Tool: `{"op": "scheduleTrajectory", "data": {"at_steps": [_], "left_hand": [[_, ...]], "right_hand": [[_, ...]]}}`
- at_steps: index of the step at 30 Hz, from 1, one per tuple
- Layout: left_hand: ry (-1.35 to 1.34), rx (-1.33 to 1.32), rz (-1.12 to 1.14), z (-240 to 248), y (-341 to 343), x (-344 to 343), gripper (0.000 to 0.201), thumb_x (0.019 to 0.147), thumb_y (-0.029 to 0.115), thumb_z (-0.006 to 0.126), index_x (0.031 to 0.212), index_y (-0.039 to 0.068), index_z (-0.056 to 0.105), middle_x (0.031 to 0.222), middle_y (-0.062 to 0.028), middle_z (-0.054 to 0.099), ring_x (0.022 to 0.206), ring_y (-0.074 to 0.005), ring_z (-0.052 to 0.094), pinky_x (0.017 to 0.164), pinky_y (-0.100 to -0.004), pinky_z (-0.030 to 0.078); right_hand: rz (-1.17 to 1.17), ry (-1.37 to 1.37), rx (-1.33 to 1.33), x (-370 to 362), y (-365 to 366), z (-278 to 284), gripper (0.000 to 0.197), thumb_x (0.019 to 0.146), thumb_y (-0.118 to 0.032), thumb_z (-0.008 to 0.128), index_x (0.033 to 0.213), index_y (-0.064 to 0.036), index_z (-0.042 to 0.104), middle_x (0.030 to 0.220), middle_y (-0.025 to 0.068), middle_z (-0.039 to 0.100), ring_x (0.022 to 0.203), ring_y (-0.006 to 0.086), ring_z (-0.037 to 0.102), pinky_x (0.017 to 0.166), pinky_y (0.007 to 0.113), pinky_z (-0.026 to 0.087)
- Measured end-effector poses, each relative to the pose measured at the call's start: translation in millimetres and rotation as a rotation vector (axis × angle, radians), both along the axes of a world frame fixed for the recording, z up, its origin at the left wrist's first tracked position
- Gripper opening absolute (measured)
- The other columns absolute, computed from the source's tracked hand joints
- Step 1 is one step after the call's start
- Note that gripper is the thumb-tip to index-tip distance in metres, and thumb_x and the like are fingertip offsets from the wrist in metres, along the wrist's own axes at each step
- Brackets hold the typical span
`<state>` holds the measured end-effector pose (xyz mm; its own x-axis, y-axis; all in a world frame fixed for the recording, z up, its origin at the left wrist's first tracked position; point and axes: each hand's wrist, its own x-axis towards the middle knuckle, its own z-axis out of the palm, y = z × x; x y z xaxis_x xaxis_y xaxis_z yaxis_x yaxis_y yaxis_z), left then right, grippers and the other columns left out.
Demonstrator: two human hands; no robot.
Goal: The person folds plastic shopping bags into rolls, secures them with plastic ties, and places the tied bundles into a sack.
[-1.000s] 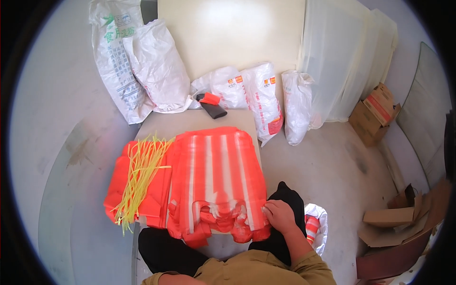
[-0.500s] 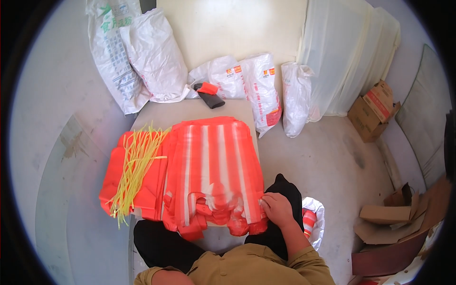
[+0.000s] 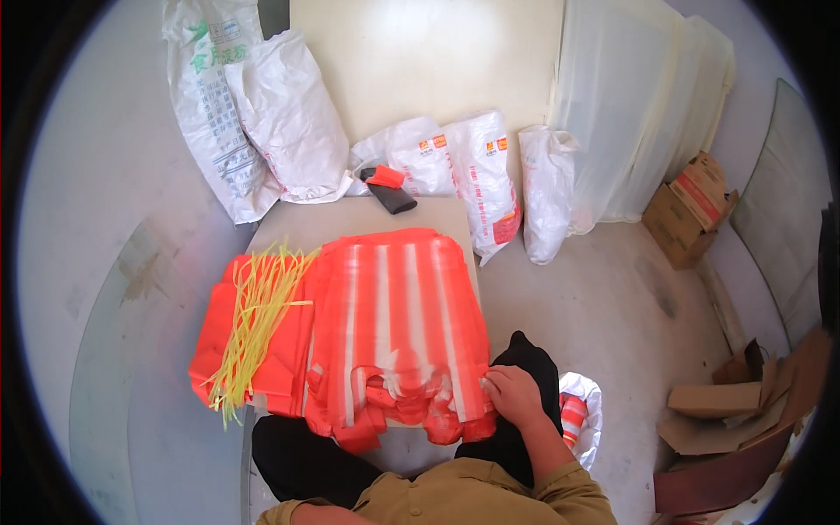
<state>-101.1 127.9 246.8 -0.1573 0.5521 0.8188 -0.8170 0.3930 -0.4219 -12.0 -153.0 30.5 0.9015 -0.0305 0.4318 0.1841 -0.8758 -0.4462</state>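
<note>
A thick stack of red-and-white striped plastic bags (image 3: pixel 411 306) lies on the small table in front of me, its cut, ruffled handle ends toward my lap. At the stack's near right edge, my right hand (image 3: pixel 514 394) has its fingers closed on the bag edge, with a bit of white film by the fingertips. My left hand is out of view; only part of that arm shows at the lower edge. Left of the stack, a bundle of thin yellow strips (image 3: pixel 258 328) lies across a pile of folded plain red bags (image 3: pixel 214 350).
Behind the table (image 3: pixel 429 217) stand several white woven sacks (image 3: pixel 293 122); a black-and-red roll (image 3: pixel 389 194) lies at its far edge. By my right leg, a white sack (image 3: pixel 592 429) holds striped rolls (image 3: pixel 572 418). Cardboard boxes (image 3: pixel 678 227) and flattened cardboard (image 3: pixel 722 429) occupy the right side.
The whole view has shifted slightly, so everything sits a little lower. My right hand stays at the stack's right edge, and the bags look the same.
</note>
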Motion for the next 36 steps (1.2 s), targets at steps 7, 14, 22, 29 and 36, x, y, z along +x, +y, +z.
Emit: {"op": "scheduleTrajectory", "data": {"at_steps": [7,14,22,29,36], "left_hand": [[0.026,-0.185,0.542,8,2,1,0.048,0.091,0.03,0.073,0.128,0.001,0.063,0.126,-0.0128,0.058,0.109,-0.0317,0.058,0.085,-0.0383,0.051],[0.043,-0.065,0.32,-6,6,-5,0.045,0.091,0.031,0.073,0.125,0.002,0.063,0.122,-0.0126,0.058,0.105,-0.0315,0.058,0.083,-0.0392,0.051],[0.063,0.018,0.257,-13,6,-4,0.042,0.091,0.031,0.072,0.122,0.003,0.064,0.118,-0.0124,0.058,0.1,-0.0312,0.059,0.081,-0.0402,0.051],[0.102,0.046,0.243,-17,10,0,0.04,0.092,0.031,0.072,0.119,0.003,0.064,0.114,-0.0122,0.058,0.096,-0.031,0.059,0.079,-0.0411,0.052],[0.113,0.062,0.291,-21,17,0,0.037,0.092,0.031,0.071,0.116,0.004,0.064,0.11,-0.012,0.058,0.092,-0.0308,0.06,0.077,-0.0421,0.052]], "right_hand": [[0.008,0.028,-0.077,-1,-3,0,0.016,0.09,-0.02,0.067,0.098,-0.0059,0.071,0.104,0.0096,0.071,0.095,0.031,0.067,0.086,0.042,0.054],[0.026,0.036,-0.069,1,0,5,0.016,0.089,-0.018,0.068,0.097,-0.0054,0.071,0.102,0.0092,0.071,0.094,0.031,0.067,0.085,0.042,0.054],[0.004,0.024,-0.061,-2,-4,4,0.015,0.089,-0.018,0.069,0.097,-0.0056,0.071,0.101,0.0095,0.072,0.093,0.0312,0.067,0.083,0.042,0.054],[-0.011,0.145,-0.096,1,-6,-9,0.015,0.091,-0.021,0.068,0.095,-0.0065,0.072,0.101,0.0102,0.072,0.093,0.0317,0.067,0.083,0.042,0.054],[0.071,0.094,-0.031,9,1,-6,0.019,0.093,-0.024,0.061,0.089,-0.0066,0.068,0.095,0.0123,0.069,0.091,0.0354,0.064,0.082,0.046,0.051]]}}
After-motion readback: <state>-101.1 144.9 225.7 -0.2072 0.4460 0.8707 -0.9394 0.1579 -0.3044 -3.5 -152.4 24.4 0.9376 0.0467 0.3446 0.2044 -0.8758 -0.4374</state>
